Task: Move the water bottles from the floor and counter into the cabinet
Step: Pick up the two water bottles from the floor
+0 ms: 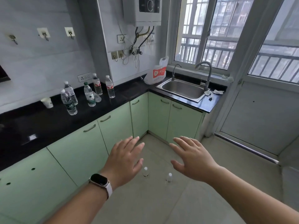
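Note:
Two clear water bottles stand upright on the tiled floor, one point(145, 172) just below my left hand point(125, 160) and the other point(169, 177) to its right, below my right hand point(192, 157). Both hands hover palm-down with fingers spread, holding nothing. Several more bottles stand on the black counter point(48, 125): green-labelled ones point(68, 102) point(89, 94) and red-labelled ones point(97, 84) point(110, 87). The green cabinet doors point(80, 147) under the counter are all shut.
A white paper cup point(47, 102) sits left of the counter bottles. A white plastic bag point(156, 72) leans in the corner beside the steel sink point(183, 89) and its tap point(206, 75). A glass door point(262, 117) is at the right.

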A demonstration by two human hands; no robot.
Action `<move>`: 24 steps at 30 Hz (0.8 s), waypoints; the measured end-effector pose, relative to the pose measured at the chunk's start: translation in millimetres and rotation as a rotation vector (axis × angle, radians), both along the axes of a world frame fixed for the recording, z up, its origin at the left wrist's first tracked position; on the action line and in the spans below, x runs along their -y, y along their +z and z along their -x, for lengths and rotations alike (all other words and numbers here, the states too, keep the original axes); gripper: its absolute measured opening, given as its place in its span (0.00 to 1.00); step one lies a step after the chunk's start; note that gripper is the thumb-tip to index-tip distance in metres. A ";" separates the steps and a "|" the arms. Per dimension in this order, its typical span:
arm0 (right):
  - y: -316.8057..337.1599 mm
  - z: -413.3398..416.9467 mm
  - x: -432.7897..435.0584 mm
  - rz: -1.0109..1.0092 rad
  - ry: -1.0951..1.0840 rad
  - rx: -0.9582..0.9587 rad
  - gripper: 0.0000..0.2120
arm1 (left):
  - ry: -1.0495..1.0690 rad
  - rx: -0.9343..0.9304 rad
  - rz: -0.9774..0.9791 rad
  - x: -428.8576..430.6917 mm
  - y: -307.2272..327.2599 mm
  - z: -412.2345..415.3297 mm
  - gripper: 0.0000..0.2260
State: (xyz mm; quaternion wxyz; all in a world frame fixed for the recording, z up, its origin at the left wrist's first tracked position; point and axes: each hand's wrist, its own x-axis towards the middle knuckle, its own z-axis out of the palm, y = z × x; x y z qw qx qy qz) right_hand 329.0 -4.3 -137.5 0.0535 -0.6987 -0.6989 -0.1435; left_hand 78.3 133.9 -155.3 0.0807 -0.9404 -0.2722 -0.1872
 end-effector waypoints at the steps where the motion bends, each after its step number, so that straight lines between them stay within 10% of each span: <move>1: -2.7 0.9 -11.7 0.010 -0.006 0.001 0.28 | -0.008 -0.003 0.007 -14.2 -4.4 0.4 0.23; 24: -77.2 -89.9 -175.2 0.137 -0.036 -0.090 0.27 | -0.026 -0.101 0.176 -176.1 -68.3 -102.6 0.22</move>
